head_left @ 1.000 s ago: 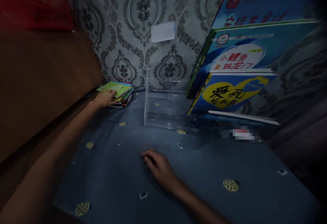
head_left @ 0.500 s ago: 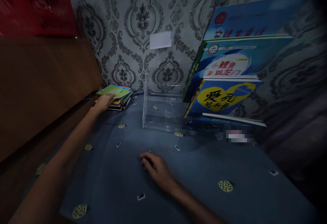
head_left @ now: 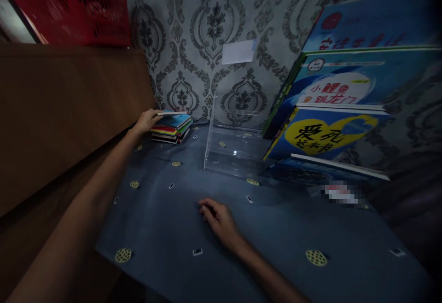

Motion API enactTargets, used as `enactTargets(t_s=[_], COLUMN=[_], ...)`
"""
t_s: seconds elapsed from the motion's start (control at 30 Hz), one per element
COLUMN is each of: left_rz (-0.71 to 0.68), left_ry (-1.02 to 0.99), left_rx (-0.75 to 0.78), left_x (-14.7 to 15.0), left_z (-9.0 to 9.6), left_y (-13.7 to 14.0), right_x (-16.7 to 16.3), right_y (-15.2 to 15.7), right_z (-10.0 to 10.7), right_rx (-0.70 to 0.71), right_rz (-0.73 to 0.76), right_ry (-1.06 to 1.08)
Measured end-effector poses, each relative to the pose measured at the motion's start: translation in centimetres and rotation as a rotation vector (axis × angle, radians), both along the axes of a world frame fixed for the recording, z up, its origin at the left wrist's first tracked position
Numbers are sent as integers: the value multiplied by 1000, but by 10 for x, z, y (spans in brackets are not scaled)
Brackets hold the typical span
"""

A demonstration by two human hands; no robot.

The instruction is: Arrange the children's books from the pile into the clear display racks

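Observation:
At the far left of the table, my left hand (head_left: 148,121) grips the left side of the top book (head_left: 174,113), its fingers closed on it. That book is raised and seen nearly edge-on, showing a pale edge. Beneath it, a blue-covered book (head_left: 177,119) tops the stack of books (head_left: 169,132), whose edges show yellow, red, green and white. My right hand (head_left: 221,222) hovers over or rests on the middle of the tablecloth, fingers loosely curled, a gap between thumb and forefinger, nothing held. Beyond it stands a clear plastic book rack (head_left: 209,148).
On the rack's right side, several picture books (head_left: 328,132) lean in tiers, blue covers outward. The blue patterned tablecloth (head_left: 155,220) covers the table. A wooden panel (head_left: 72,114) and a red basket (head_left: 100,13) flank the left. A white paper (head_left: 238,52) is on the wallpaper.
My left hand has lifted the green-covered top book, tilting it and baring the blue book below. The view has swung left. My right hand has stayed much the same.

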State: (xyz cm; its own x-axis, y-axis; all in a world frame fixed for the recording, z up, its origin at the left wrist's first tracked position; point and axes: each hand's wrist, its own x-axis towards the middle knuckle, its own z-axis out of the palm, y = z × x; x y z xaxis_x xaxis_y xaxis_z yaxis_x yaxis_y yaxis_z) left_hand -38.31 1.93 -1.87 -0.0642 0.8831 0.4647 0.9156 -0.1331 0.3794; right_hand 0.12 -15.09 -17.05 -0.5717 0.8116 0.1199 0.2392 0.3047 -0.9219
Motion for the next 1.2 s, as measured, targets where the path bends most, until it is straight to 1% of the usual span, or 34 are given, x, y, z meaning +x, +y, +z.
enactTargets(t_s=[0.13,0.23,0.3,0.43,0.57,0.77,0.9,0.97,1.03,1.2], left_rz=[-26,-37,-45,-53,-15,90,92,82,87,134], left_ry=[86,156,206,305,387,469,508,522,535,567], left_rx=[-15,-41,-78,-170,-254,-290,-290,-292,-287,-260], left_x=[1,7,13,28,35,45,56,59,57,38], left_z=[6,6,0,-20,-36,-42,-43,-38,-26,20], left_y=[6,14,21,35,45,56,60,63,67,77], right_x=[0,0,0,1,2,3,4,4,4,3], right_y=[0,1,1,-1,-2,-2,-2,-2,-2,-2], right_z=[-1,-1,0,1,3,5,5,6,5,6], right_rx=[3,1,7,25,41,90,88,92,96,91], right_rz=[-2,7,11,6,-11,-15,-8,-8,-10,-7], right_ry=[1,5,3,-19,-41,-49,-38,-39,-42,-46])
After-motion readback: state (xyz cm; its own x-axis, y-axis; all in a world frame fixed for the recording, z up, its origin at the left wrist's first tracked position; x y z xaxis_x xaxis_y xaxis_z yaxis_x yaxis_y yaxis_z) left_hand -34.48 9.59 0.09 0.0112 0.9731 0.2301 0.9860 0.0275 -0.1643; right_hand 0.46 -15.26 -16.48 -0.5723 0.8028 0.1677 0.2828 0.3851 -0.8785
